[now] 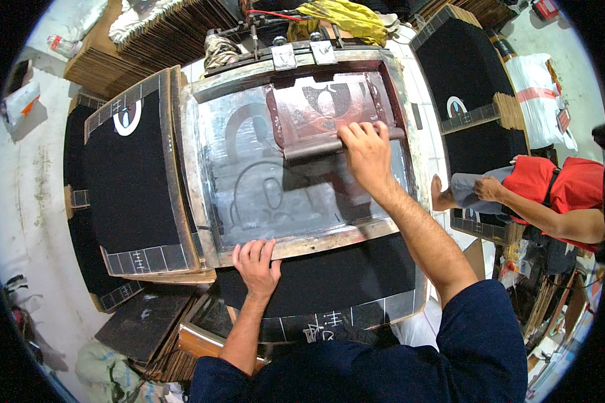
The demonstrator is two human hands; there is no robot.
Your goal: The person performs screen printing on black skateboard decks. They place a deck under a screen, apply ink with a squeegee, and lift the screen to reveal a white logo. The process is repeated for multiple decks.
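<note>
A screen printing frame (pixel 316 243) lies over a board with black fabric (pixel 323 279). My right hand (pixel 368 154) is wrapped round the dark handle of a squeegee (pixel 312 149), which stands across the upper right part of the mesh (pixel 302 218). Dark reddish ink (pixel 273 111) is spread on the far side of the blade, around an oval shape. Faint curved outlines show in the rest of the mesh. Near the frame's lower left corner, my left hand (pixel 257 267) grips its front rail with the fingers over the top.
Boards with black fabric and white-and-blue prints stand at left (pixel 131 181) and right (pixel 460 74). Clamps (pixel 284 57) hold the frame's far edge, beside a yellow cloth (pixel 346 17). Another person in a red top (pixel 561 188) is at the right. Stacked cardboard (pixel 154 50) lies behind.
</note>
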